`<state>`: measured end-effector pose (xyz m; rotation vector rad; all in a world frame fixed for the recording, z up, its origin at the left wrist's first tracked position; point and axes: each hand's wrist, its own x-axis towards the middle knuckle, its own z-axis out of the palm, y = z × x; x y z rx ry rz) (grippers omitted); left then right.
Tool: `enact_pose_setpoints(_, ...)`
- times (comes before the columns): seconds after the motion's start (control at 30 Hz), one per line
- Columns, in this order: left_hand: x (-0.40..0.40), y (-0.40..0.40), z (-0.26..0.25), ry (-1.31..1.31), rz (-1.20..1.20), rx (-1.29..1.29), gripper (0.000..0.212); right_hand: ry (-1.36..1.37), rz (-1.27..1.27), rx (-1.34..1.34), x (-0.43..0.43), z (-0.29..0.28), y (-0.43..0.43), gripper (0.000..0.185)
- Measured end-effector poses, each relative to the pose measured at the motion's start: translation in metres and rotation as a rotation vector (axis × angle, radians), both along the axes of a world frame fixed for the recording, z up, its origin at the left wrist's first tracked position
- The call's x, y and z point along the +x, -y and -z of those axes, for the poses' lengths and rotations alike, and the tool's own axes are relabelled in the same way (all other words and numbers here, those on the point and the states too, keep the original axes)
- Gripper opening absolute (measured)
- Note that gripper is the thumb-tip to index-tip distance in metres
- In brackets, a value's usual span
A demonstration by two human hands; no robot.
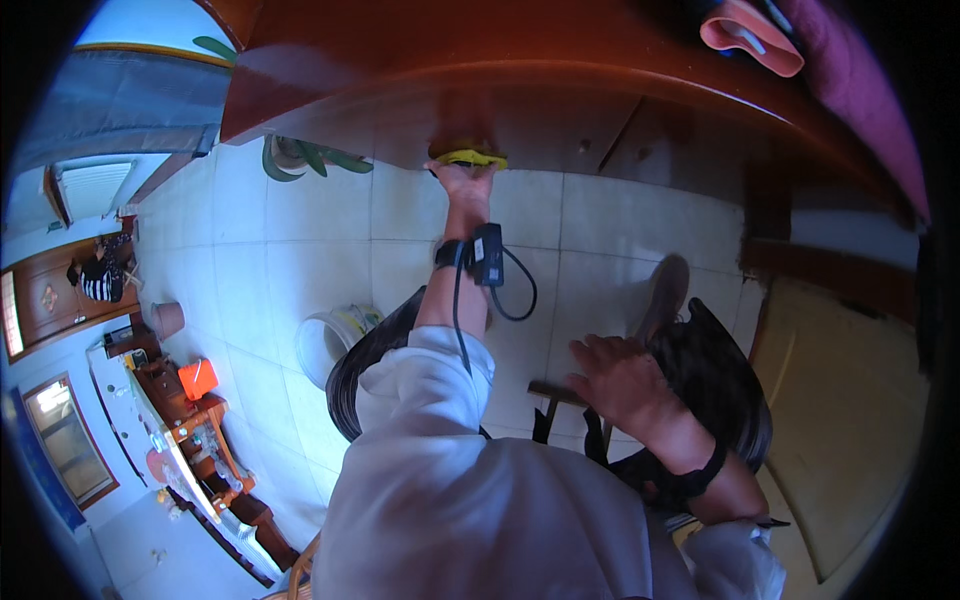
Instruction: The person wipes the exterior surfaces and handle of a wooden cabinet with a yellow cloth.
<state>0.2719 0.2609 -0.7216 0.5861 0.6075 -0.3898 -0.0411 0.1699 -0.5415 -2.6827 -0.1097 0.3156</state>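
My left hand [463, 176] reaches forward with its palm side up, gripping a yellow cloth [480, 158] against the front of a glossy red-brown wooden cabinet [525, 120]. The fingertips are hidden by the cloth. A black band and a small black box with a looped cable are strapped to the left wrist. My right hand [619, 379] hovers by my right thigh, fingers somewhat spread and nothing in them; a dark band circles that wrist. On the cabinet top at the upper right sits a salmon-pink open holder [750, 37] with something white inside.
A whitish bucket [319, 349] stands on the tiled floor beside my left leg. Beyond it are a potted plant [289, 154], an orange bucket [197, 379] and a cluttered table [176, 450]. A person [101, 277] is at the far left. A yellowish panel [832, 420] lies at the right.
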Motion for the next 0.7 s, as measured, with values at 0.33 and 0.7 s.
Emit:
enact_pose_setpoints(0.33, -0.036, -0.025, -0.201, 0.368, -0.061, -0.141, 0.064, -0.147, -0.037, 0.034, 0.007, -0.013, -0.001, 0.034)
enact_pose_setpoints(0.7, -0.005, -0.009, -0.087, 0.142, -0.008, 0.134, 0.067, -0.054, -0.027, 0.04, -0.003, -0.007, -0.005, 0.032)
